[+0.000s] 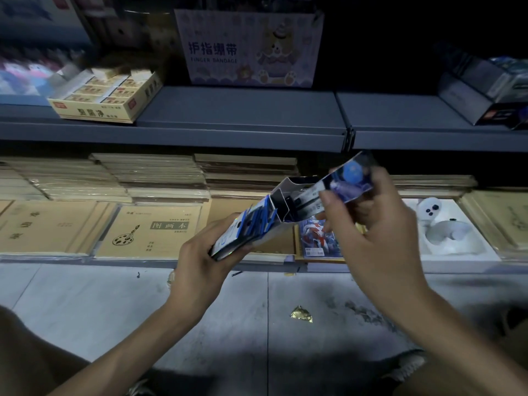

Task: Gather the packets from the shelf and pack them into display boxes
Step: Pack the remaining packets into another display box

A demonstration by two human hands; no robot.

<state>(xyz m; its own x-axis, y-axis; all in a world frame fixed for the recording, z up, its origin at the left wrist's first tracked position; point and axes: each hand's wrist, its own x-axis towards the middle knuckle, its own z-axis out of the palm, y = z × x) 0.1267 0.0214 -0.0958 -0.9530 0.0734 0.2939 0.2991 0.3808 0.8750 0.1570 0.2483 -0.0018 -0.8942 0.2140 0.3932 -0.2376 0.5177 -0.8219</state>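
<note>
Display box (281, 207): small, open, held tilted in the air. Packets (245, 227): blue-and-white stack at the box's lower-left end, left hand (200, 258) curled round them. Purple card (350, 178): at the box's upper-right end, pinched by the right hand (371, 224); box flap or packet, cannot tell. Step, as judged: loading the box. Next move likely calls for holding the mouth open and sliding the stack in squarely.

A purple-and-white bandage box (251, 50) stands at twelve o'clock. A yellow box (105, 95) of small cartons lies at ten. Tan sketchbooks (151, 230) lie flat at nine, a white toy (437, 221) at three, and a gold wrapper (301, 313) on the floor (85, 304) at six.
</note>
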